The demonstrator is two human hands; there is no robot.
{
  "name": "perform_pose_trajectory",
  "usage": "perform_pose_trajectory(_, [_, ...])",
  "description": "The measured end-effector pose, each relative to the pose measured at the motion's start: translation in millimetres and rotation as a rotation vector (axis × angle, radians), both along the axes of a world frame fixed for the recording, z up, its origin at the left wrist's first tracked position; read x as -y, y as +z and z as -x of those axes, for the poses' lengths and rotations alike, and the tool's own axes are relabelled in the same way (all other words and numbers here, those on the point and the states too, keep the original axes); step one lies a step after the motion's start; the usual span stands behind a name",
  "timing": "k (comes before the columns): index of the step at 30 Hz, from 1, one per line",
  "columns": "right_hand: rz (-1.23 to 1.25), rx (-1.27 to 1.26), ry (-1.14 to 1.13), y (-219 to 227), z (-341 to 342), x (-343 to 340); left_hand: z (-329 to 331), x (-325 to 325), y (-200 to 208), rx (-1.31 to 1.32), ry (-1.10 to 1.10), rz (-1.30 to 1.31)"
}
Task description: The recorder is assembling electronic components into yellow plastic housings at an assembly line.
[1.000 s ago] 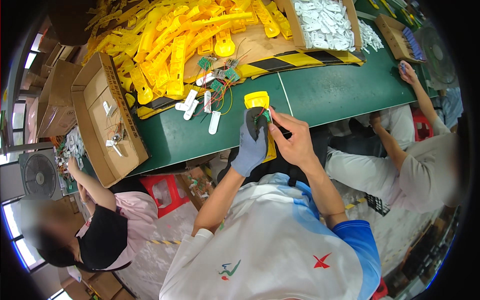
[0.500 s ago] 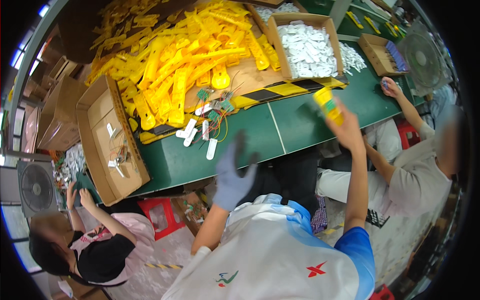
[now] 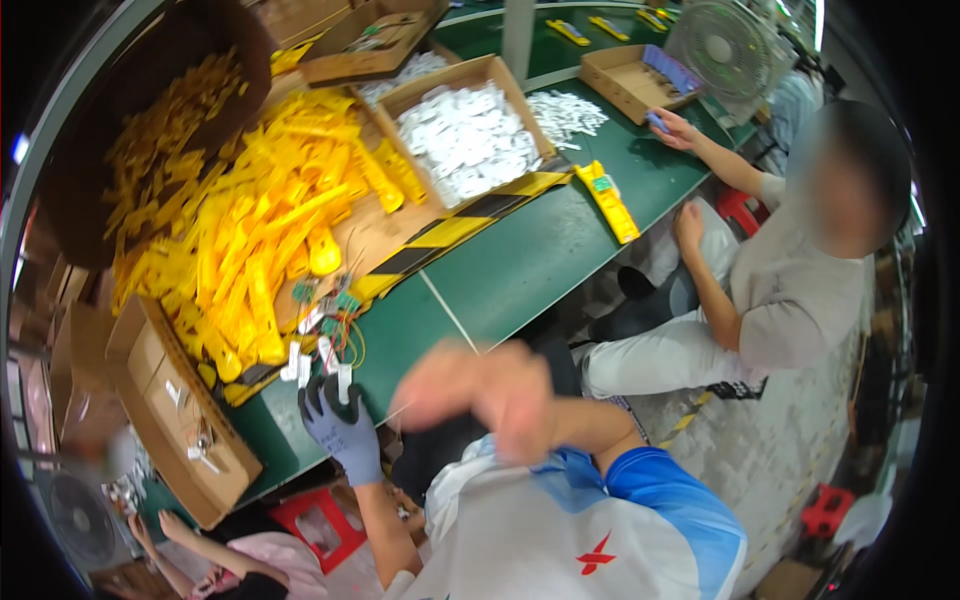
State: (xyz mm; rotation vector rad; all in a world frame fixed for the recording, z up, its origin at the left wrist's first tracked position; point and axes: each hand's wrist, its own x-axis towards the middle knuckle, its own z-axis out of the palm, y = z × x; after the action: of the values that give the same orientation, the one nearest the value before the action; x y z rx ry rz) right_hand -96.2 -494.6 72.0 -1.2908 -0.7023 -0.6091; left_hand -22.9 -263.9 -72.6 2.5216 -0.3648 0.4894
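My left hand (image 3: 342, 432), in a grey glove with dark fingertips, is at the table's front edge with its fingers apart. Its fingertips reach the nearest small white plastic piece (image 3: 345, 382); whether they touch it I cannot tell. Beyond lie more white pieces (image 3: 296, 364) and a tangle of red and yellow wires with small green circuit boards (image 3: 345, 301). My bare right hand (image 3: 485, 390) is in front of my body, smeared by motion, so its fingers cannot be read. A long yellow plastic casing (image 3: 612, 210) with a green board lies on the table's right part, apart from both hands.
A large heap of yellow casings (image 3: 270, 230) covers the back left. Behind the striped edging stands a carton of white parts (image 3: 470, 140). An open cardboard tray (image 3: 215, 490) sits at left. A co-worker (image 3: 790, 290) sits at right, holding a small purple item; another person's arms show lower left.
My right hand has let go of the yellow casing, which now lies on the table, and has come back towards my body. My left hand has moved to the white pieces. The view has turned rightward.
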Motion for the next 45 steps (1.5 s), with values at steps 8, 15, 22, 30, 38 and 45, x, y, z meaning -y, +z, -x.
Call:
perform_pose_trajectory(8, [-1.141, -0.217, 0.591, 75.6, 74.6, -97.8, 2.0, -0.9, -5.4, 0.14, 0.017, -0.14])
perform_pose_trajectory(15, [-1.103, -0.227, 0.753, 73.3, 73.1, -122.0, -4.3, -1.3, -11.6, 0.092, 0.083, -0.073])
perform_pose_trajectory(22, [-1.102, -0.128, 0.824, 68.8, 73.3, -149.7, -2.9, -9.6, 0.4, 0.105, 0.023, 0.119])
perform_pose_trajectory(30, [-1.042, 0.023, 0.869, 67.0, 49.7, -174.4, -87.6, -21.1, 53.2, 0.305, 0.107, 0.075])
perform_pose_trajectory(38, [-0.929, 0.22, 0.698, 81.2, 31.5, -180.9, -141.2, -20.7, 39.7, 0.06, 0.277, -0.393])
perform_pose_trajectory(45, [-1.218, 0.055, 1.345, 68.4, 60.0, -90.6, -147.7, -3.6, 6.3, 0.331, 0.194, -0.297])
